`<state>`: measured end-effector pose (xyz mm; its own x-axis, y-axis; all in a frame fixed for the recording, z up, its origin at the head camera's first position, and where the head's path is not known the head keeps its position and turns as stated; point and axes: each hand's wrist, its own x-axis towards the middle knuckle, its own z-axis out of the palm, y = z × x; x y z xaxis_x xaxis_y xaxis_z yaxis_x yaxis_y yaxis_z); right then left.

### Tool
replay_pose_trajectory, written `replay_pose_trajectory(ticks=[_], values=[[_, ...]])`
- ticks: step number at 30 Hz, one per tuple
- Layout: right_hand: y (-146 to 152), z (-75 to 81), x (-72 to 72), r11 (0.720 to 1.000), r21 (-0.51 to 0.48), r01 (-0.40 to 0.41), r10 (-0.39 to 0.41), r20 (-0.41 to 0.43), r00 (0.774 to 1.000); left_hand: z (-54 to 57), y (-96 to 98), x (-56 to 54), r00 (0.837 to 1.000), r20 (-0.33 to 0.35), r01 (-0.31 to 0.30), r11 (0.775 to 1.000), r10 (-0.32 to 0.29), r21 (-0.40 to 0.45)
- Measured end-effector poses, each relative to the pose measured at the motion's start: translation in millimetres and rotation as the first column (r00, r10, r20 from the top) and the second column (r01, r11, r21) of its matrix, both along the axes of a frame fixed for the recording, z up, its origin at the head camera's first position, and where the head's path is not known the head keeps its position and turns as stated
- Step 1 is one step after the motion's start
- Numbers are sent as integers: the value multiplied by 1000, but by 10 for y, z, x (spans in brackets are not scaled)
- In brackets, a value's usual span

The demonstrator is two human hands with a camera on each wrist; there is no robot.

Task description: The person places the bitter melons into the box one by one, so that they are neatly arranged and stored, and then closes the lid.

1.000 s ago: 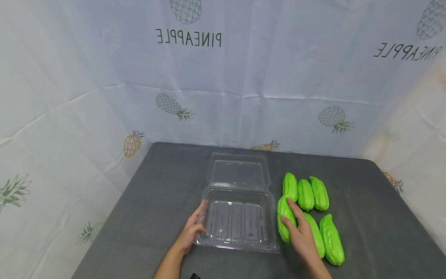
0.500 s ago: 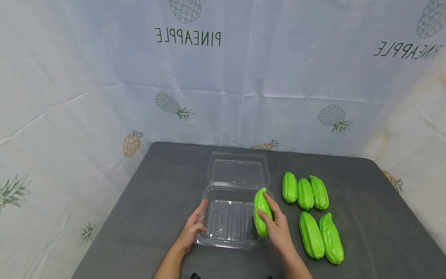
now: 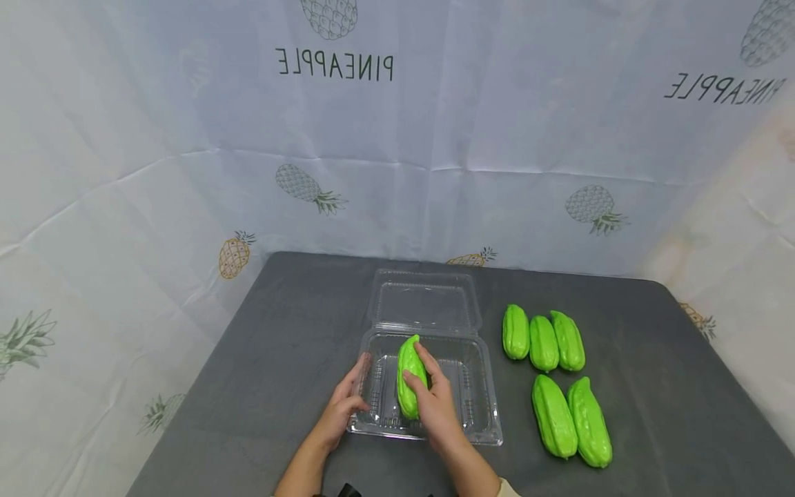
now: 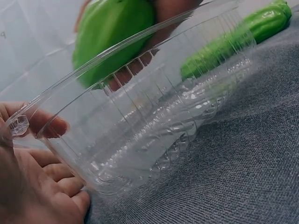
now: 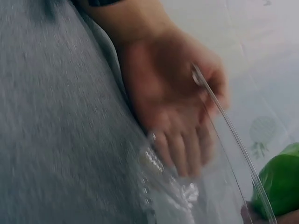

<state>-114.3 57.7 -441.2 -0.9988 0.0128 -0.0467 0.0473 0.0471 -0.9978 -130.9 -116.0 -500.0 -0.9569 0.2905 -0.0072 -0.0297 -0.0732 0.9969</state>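
The right hand (image 3: 437,407) holds a bright green fruit (image 3: 408,379), with the thumb on one side of it and the fingers on the other. This fruit is over the bottom part of a clear plastic box (image 3: 493,407), held up off the box's floor, and its thin tip points away from the person. The left hand (image 3: 340,413) pinches the left side of the box, with the thumb over the edge and the other fingers on the outside. The box sits on a dark grey surface (image 3: 298,317), and its lid (image 3: 428,300) lies open at the back. To the right of the box, three green fruits (image 3: 544,344) lie close together in a row. Nearer the person, two longer green fruits (image 3: 555,417) lie side by side. Behind the surface hangs a pale cloth (image 3: 397,131) with pineapple pictures and the word PINEAPPLE printed backwards.
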Motion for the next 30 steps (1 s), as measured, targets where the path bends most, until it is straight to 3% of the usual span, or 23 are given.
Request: replay_pose_trajectory(ticks=[13, 30], values=[[-333, 8, -84, 998, -61, -6, 6, 5, 1000, 19, 5, -11, 1000, 0, -12, 999, 12, -36], [-566, -40, -106, 994, -111, 0, 5, 41, 999, -3, 15, 32, 999, -3, -40, 999, 40, -11]])
